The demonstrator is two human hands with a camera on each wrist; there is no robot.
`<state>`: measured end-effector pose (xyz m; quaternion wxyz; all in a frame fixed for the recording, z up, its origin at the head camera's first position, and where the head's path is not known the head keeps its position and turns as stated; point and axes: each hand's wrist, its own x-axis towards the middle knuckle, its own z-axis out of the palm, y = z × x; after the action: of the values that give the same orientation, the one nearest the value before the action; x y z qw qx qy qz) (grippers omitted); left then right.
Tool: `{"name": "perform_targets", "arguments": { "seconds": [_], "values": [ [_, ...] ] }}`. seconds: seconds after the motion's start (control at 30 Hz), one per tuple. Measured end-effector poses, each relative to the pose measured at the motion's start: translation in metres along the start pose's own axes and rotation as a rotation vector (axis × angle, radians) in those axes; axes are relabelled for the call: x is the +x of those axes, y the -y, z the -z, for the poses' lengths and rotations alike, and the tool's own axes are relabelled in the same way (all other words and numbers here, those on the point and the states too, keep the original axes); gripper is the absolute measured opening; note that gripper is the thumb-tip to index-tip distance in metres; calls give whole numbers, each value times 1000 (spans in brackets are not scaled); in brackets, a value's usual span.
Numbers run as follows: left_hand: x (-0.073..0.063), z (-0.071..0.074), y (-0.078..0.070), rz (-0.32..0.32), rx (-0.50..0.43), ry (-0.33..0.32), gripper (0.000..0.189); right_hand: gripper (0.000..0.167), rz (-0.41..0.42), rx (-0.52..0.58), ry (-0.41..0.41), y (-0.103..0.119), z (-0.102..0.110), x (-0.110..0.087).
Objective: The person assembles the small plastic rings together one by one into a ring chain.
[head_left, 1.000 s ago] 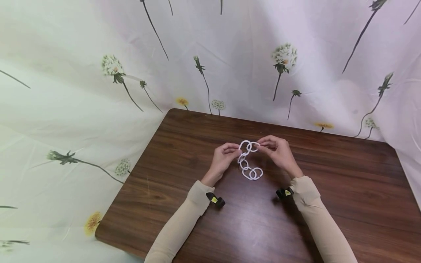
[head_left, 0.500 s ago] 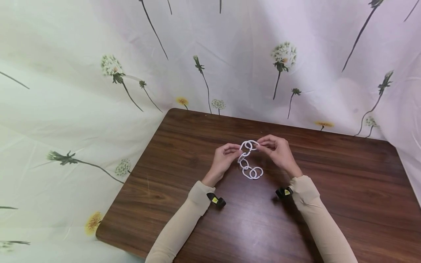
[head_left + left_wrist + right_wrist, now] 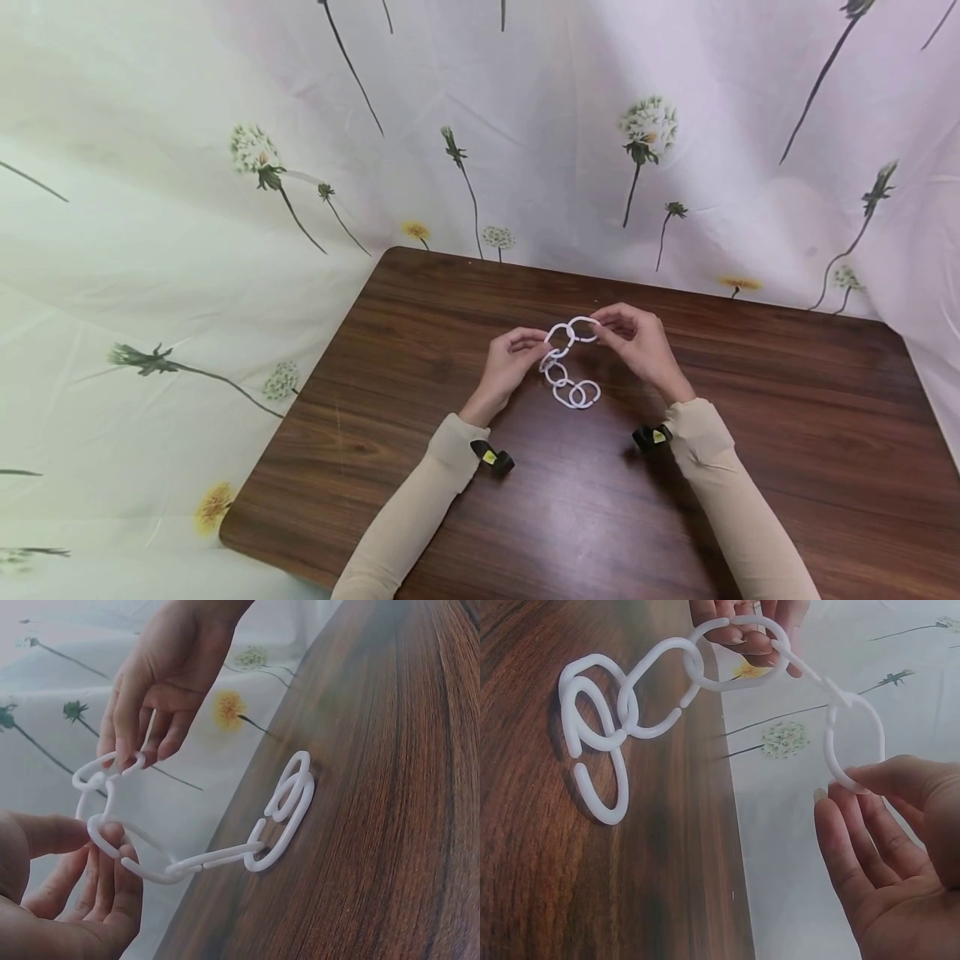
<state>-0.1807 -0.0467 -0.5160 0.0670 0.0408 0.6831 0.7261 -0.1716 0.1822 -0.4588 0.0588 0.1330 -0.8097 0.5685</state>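
A short chain of white plastic C-shaped links [image 3: 882, 742] hangs between the two hands. The left hand [image 3: 508, 368] pinches one link near the upper part of the chain between thumb and fingers, seen closely in the left wrist view. Opposite it, the right hand [image 3: 639, 343] pinches the end link by its outer side, thumb against fingertips. That end link hooks through the one beside it. From the left hand the remaining links drop toward the near side, and the lowest ones [image 3: 306, 802] lie on the table, looped through one another. Small gaps show in several links.
The brown wood-grain table [image 3: 420, 467] has rounded corners and its far edge lies beyond the hands. A white cloth with printed dandelions [image 3: 525, 150] hangs behind and to the left. Black wrist cameras [image 3: 495, 458] sit on both beige-sleeved wrists.
The right hand has shifted slightly right and away, drawing the end link outward, so it overlaps the neighbouring link less. The left hand and the lower links stay nearly in place.
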Motion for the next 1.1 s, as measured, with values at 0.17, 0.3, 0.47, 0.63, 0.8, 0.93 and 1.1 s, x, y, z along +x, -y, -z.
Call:
{"name": "perform_targets", "arguments": {
  "seconds": [0.17, 0.3, 0.47, 0.63, 0.8, 0.93, 1.1],
  "values": [
    [-2, 1, 0, 7, 12, 1, 26, 18, 6, 33, -4, 5, 1, 2],
    [-1, 1, 1, 7, -4, 2, 25, 19, 15, 61, -2, 10, 2, 3],
    [-1, 0, 3, 7, -19, 4, 23, 19, 28, 14, -6, 13, 3, 6],
    [-2, -1, 2, 1, 12, 17, 22, 16, 44, -52, -15, -2, 1, 10],
    [-2, -2, 2, -14, 22, 27, 23, 14, 69, -55, -3, -10, -1, 13],
    [-1, -2, 4, -17, -10, 29, 24, 14, 75, -44, 21, -9, -1, 14],
    [-1, -3, -1, -51, -41, 45, 26, 14, 65, -50, 33, -7, -2, 15]
  ]
}}
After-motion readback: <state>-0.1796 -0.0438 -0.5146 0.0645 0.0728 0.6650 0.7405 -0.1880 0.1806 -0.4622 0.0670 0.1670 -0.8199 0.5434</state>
